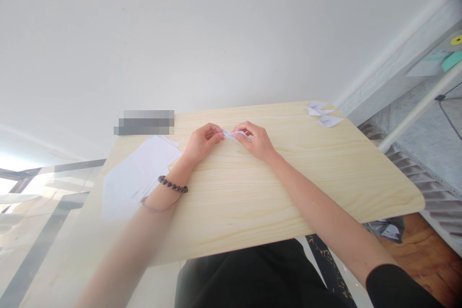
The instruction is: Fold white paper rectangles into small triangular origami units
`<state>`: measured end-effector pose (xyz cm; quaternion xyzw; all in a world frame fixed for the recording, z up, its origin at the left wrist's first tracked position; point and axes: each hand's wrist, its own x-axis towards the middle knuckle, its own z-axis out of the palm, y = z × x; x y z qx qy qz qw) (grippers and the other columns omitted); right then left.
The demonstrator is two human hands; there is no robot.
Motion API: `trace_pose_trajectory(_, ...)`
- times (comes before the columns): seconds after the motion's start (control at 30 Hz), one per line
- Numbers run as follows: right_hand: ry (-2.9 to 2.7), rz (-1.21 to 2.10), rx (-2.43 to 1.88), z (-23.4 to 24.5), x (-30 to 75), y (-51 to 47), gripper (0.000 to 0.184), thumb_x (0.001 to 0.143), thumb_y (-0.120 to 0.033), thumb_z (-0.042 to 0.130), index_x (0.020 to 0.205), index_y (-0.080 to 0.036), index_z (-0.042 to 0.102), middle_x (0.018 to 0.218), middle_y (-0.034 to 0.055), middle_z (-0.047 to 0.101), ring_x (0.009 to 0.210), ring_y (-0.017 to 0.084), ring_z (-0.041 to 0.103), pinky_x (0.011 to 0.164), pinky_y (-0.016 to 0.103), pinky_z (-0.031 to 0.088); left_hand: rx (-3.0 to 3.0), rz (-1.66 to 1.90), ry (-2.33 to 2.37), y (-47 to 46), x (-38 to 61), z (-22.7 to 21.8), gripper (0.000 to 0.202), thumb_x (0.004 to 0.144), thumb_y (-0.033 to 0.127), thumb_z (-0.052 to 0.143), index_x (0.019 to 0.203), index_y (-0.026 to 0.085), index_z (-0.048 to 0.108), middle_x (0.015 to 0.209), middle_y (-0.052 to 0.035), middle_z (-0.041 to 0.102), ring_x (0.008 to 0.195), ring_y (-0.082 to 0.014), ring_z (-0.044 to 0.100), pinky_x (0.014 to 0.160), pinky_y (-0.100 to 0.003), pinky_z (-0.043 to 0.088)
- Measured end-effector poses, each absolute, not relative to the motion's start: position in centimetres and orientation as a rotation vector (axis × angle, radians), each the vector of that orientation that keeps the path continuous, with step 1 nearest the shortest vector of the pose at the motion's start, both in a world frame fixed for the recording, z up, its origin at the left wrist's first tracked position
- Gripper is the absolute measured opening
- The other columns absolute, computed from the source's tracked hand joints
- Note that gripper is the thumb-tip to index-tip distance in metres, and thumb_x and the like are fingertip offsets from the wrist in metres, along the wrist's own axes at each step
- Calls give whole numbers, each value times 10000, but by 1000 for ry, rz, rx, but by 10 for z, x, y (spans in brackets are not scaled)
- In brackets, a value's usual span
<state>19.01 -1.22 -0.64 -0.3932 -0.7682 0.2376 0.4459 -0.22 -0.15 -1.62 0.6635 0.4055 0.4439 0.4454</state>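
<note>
A small piece of folded white paper (228,134) is held between my two hands, just above the middle of the wooden table (245,202). My left hand (204,142) pinches its left end between thumb and fingers. At the other end, my right hand (257,140) grips the paper with curled fingers, which cover part of it. The exact shape of the folds is too small to make out.
Loose white sheets (135,173) lie in a pile on the table's left, partly beneath my left forearm. Folded paper pieces (329,121) rest at the far right corner. A blurred-out dark object (146,125) stands at the back left, near the wall (216,33).
</note>
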Motion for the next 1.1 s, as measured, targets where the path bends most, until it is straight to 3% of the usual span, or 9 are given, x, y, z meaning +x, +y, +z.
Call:
trace_pose_trajectory(0.27, -1901, 568, -978, -7, 191, -12, 182, 811, -354, 484, 842, -195, 566, 850, 18, 630, 772, 131, 555, 703, 256, 416, 1762, 966, 1202, -5, -3, -13, 268, 702, 366, 630, 875, 162, 619, 904, -60, 664, 760, -161, 611, 716, -282, 473)
trace_pose_trajectory(0.6, -1933, 571, -969, -6, 191, -12, 193, 808, -363, 490, 839, -195, 578, 852, 19, 634, 768, 132, 555, 717, 263, 416, 1878, 985, 1233, -8, -3, -8, 220, 717, 359, 621, 812, 169, 681, 883, -47, 688, 806, -178, 620, 768, -278, 464)
trace_pose_trajectory(0.97, -1898, 599, -968, -7, 190, -11, 182, 804, -358, 502, 849, -197, 571, 859, 19, 638, 786, 132, 568, 695, 257, 432, 1681, 1102, 1084, -5, -3, -12, 213, 714, 333, 634, 822, 159, 575, 733, -27, 660, 704, -141, 615, 690, -262, 471)
trace_pose_trajectory(1.1, -1891, 597, -981, -7, 190, -12, 183, 801, -362, 502, 844, -199, 572, 863, 18, 641, 789, 136, 569, 702, 264, 432, 1712, 1094, 1117, -4, -4, -14, 223, 719, 354, 623, 817, 154, 610, 803, -51, 671, 735, -149, 614, 723, -276, 474)
